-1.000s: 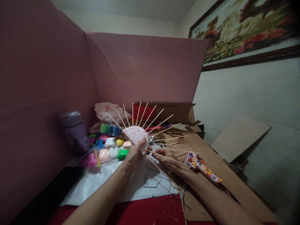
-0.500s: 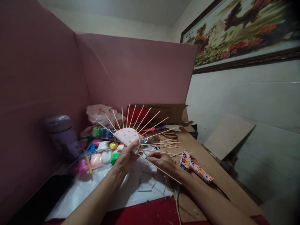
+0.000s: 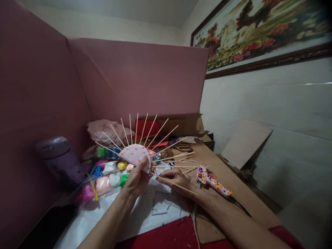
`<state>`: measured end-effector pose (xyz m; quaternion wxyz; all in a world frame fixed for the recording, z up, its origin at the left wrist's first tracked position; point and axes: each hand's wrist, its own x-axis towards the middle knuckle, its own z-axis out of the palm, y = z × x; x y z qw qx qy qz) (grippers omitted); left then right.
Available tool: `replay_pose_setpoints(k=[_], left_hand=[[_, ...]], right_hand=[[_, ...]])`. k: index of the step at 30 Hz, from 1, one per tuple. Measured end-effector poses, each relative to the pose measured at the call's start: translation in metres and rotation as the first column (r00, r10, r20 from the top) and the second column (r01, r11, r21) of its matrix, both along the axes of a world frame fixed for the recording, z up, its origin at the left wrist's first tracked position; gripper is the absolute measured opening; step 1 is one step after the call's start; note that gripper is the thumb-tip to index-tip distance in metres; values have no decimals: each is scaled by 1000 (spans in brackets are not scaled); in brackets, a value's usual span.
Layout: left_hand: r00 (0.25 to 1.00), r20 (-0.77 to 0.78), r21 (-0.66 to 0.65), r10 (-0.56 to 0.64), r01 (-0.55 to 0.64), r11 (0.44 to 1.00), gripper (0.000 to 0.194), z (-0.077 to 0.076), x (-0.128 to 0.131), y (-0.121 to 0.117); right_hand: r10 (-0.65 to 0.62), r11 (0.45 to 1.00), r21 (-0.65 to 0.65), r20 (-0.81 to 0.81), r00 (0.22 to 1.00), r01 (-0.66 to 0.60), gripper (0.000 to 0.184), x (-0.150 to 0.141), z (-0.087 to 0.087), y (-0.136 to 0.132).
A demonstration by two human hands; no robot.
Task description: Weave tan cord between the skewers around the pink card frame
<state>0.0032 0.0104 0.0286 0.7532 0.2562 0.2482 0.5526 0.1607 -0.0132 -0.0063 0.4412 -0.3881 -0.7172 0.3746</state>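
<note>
My left hand (image 3: pixel 135 180) is closed on a pink dotted half-disc (image 3: pixel 136 154) with several thin wooden sticks (image 3: pixel 145 129) fanning out of its rim. It holds the piece upright above white paper (image 3: pixel 145 211). My right hand (image 3: pixel 173 178) sits just right of it, fingers pinched at the lowest stick (image 3: pixel 178 186) near the disc. A flower-patterned folded paper piece (image 3: pixel 212 181) lies beside my right wrist.
Bags of coloured clay (image 3: pixel 109 171) lie behind the disc. A purple lidded cup (image 3: pixel 58 159) stands at the left. Pink board walls (image 3: pixel 135 76) enclose the back and left. Loose sticks, twine and a cardboard box (image 3: pixel 186 124) sit on the brown cardboard sheet (image 3: pixel 233 200).
The view has swung so everything shifted left. Both hands keep their grip on the disc and the stick, lifted slightly.
</note>
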Motion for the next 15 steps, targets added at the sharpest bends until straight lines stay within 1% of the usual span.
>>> replay_pose_setpoints(k=[3,5,7,9,12,15], left_hand=[[1000,-10,-2,-4,4,1000,9,2,2,-3],[1000,-6,-9,-1,1,1000,10,2,3,-4],[1000,-2,-3,7,-7,1000,13,1,5,-4],[1000,3,15,22,-22,1000,14,-1,7,-4],[1000,5,38,28,-28,999,14,-3,10,-4],[1000,10,43,14,-14,999,18,-3,12,-6]], right_hand=[[-10,998,-59,-72,997,5,26,0,-1,0],[20,998,-64,-56,998,-23,24,-1,-1,-2],[66,998,-1,32,997,-66,22,-1,-1,-5],[84,991,90,112,990,-95,22,-1,-1,-7],[61,980,176,162,985,-89,22,-1,-3,-8],[78,970,214,178,981,-116,18,1,-2,-8]])
